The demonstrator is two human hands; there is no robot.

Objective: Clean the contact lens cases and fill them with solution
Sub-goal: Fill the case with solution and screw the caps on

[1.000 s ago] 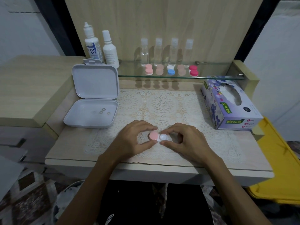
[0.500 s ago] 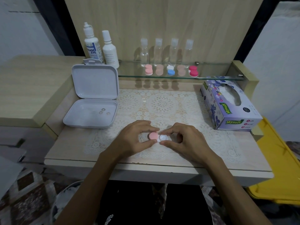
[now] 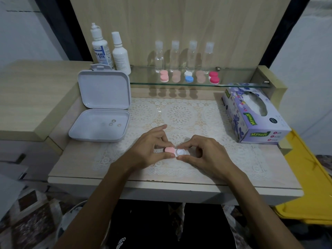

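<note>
Two bare hands meet over white lace mat (image 3: 179, 114) near front table edge. Left hand (image 3: 149, 150) pinches pink-capped side of small double contact lens case (image 3: 175, 151); right hand (image 3: 203, 155) pinches its white side, cap apparently off, well exposed. Five more small round lens cases (image 3: 188, 77) wait on far glass shelf (image 3: 233, 84); white solution bottles (image 3: 111, 51) stand untouched far left. Judgement: task barely begun, cleaning and filling remain

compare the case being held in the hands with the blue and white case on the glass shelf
The held case has a pink cap and a white side; the shelf case has a blue cap and a white one. The held case lies side to side over the lace mat, pinched by the left hand and right hand; the shelf case sits untouched, running front to back. Both are small two-well cases.
</note>
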